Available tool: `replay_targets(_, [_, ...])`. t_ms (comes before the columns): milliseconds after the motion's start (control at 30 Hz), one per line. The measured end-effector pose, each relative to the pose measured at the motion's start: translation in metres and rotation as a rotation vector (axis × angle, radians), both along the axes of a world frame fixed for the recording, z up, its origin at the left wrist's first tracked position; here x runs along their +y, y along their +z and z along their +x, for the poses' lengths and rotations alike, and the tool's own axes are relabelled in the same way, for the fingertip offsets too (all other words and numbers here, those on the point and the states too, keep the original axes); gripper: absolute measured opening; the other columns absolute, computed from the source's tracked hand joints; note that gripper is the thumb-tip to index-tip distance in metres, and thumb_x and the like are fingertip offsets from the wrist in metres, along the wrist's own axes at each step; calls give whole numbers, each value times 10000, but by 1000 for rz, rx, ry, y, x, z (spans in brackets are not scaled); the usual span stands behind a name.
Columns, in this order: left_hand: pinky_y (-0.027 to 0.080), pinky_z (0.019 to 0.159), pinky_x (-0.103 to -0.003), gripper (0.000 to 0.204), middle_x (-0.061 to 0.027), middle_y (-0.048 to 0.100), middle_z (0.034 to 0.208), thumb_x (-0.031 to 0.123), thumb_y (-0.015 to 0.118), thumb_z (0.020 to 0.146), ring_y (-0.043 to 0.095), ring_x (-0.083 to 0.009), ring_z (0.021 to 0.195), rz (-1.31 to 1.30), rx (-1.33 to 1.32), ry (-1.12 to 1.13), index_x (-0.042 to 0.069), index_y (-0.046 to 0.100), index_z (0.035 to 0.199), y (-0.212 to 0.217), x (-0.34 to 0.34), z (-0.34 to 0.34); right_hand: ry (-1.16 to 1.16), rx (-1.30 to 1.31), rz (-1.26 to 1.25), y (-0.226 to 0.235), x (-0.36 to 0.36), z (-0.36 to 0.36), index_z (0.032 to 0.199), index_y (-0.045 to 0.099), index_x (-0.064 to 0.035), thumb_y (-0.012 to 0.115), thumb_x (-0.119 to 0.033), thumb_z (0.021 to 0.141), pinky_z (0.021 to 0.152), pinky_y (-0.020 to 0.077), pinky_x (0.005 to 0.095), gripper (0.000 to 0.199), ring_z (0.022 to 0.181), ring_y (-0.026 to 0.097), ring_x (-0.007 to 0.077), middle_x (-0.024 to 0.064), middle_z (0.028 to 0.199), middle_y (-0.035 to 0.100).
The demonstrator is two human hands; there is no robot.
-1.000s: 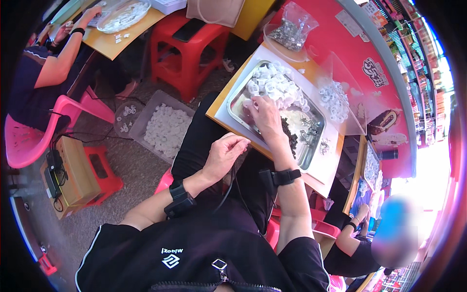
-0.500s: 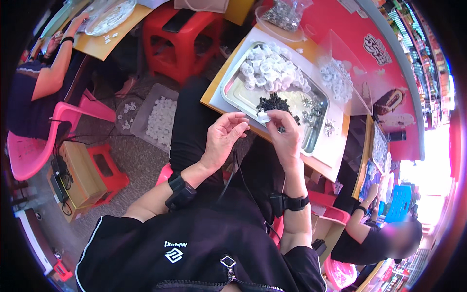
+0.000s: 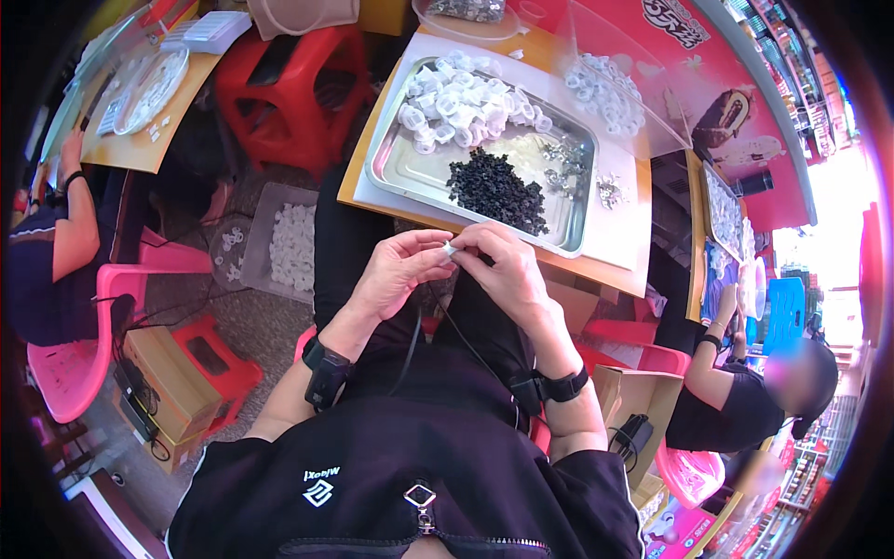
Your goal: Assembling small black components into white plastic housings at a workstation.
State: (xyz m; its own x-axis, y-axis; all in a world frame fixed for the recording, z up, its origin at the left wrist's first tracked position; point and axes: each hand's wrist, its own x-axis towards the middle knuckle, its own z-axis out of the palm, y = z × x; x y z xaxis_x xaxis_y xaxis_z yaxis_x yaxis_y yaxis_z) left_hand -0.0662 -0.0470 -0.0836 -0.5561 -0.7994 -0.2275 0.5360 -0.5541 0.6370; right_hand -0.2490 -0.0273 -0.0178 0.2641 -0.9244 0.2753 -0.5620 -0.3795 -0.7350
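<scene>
A small white plastic piece (image 3: 449,250) is pinched between my two hands, just in front of the table edge. My left hand (image 3: 393,272) grips it with thumb and fingertips from the left. From the right, the bent fingers of my right hand (image 3: 501,270) close on the same piece and cover most of it. Beyond the hands, a metal tray (image 3: 402,173) holds a heap of white plastic rings (image 3: 458,101), a pile of small black parts (image 3: 494,186) and some small shiny metal parts (image 3: 564,164).
Right of the tray, a clear bin holds more white rings (image 3: 601,93). Loose metal bits (image 3: 610,191) lie beside it. A red stool (image 3: 279,102) and a floor bin of white pieces (image 3: 293,238) stand at left. Co-workers sit at both sides; a cardboard box (image 3: 643,391) is near my right elbow.
My hands have come together on the white piece, which only my right hand held before. They are now lower, off the tray's edge. The whole view has shifted slightly.
</scene>
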Motion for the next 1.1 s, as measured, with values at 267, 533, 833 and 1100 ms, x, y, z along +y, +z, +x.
replay_targets(267, [582,803,-315,269,-119,664,1029,59,677,854,684,-214,900,-60,-75,-60,1,593,1103,-3,-2,12,183,-34,155,14,-20,-16,946,672,-21,711,-30,780,704,515,312,171,792,644,207,94,888,654])
replay_targets(533, [582,848,-351,286,-160,653,1062,3,619,857,664,-281,999,-39,106,112,3,568,1139,9,-25,17,-565,603,-131,2,-60,-154,880,713,-103,685,-158,783,889,427,410,115,923,575,286,83,888,627])
replay_targets(833, [575,862,-352,336,-182,644,1095,33,630,868,657,-285,1015,-83,60,54,-11,540,1189,42,-44,11,-448,706,-42,-21,-69,-156,865,735,-135,715,-220,746,890,375,412,147,986,525,265,49,943,604])
replay_targets(1100, [568,868,-336,332,-196,637,1112,85,557,933,654,-279,1021,-7,106,-19,-27,519,1244,62,-47,-24,-498,226,28,-10,-56,-151,945,724,-67,668,-212,826,856,446,375,196,940,595,265,92,962,646])
